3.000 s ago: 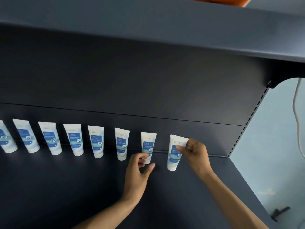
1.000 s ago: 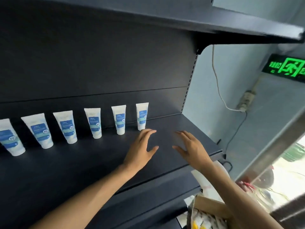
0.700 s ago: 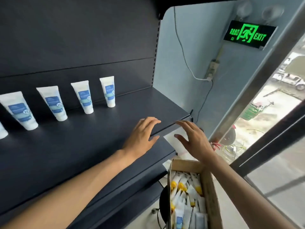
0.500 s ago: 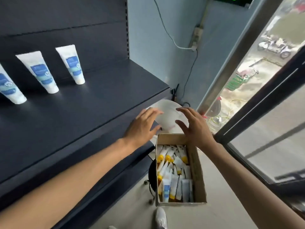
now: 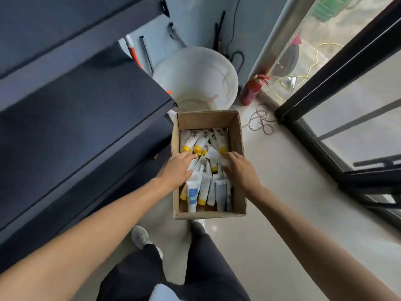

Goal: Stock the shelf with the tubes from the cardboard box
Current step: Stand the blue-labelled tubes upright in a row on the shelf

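Reaching into the box: both hands are down among the tubes, so the step in hand looks like fetching the next ones for the shelf.
Shelf (image 5: pixel 82 118): dark and bare in the part that shows, it runs along the left of the view, its front right corner just above the box's far left corner.
Floor (image 5: pixel 282 192): pale and glossy, it carries the box, with a white bucket (image 5: pixel 195 74) just beyond the box's far edge.
Cardboard box (image 5: pixel 239 170): open-topped, it stands on the floor beside the foot of the shelf, and a shoe (image 5: pixel 140 236) rests near its near left corner.
Tubes (image 5: pixel 206 185): a loose heap, white with yellow caps along the far edge and a blue-labelled one (image 5: pixel 192 195) lying toward the near left corner.
Left hand (image 5: pixel 176 170): it reaches over the box's left edge, fingers fairly straight and close together, tips resting on the heap; it grips nothing that I can see.
Right hand (image 5: pixel 240 170): over the right half of the box, fingers bent down onto a white tube near the middle; whether they pinch it I cannot tell.
Next move: each hand needs to close round one tube, probably the loose ones on top, lift it clear of the box walls without dragging others out, then carry it up to the shelf.
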